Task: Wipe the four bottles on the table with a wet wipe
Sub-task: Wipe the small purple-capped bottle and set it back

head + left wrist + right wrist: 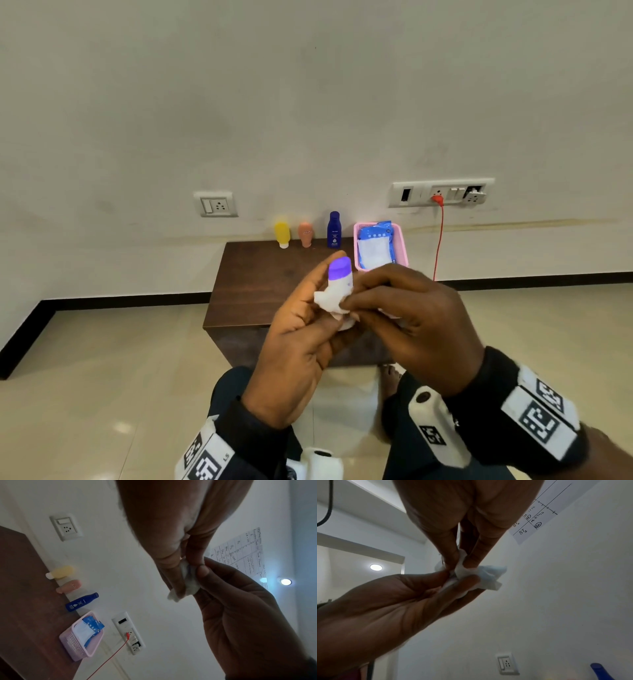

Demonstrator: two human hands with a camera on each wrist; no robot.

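Head view, centre of frame: left hand (301, 329) holds a small purple-capped bottle (339, 278) upright above the table (260, 284); right hand (404, 308) pinches a wet wipe (329, 300) vs. its lower body. Bottle prob. light, slick when damp; grip mid-body.

"NIVEA" on dark blue bottle (82, 602), "BT2" on wall chart (537, 520)
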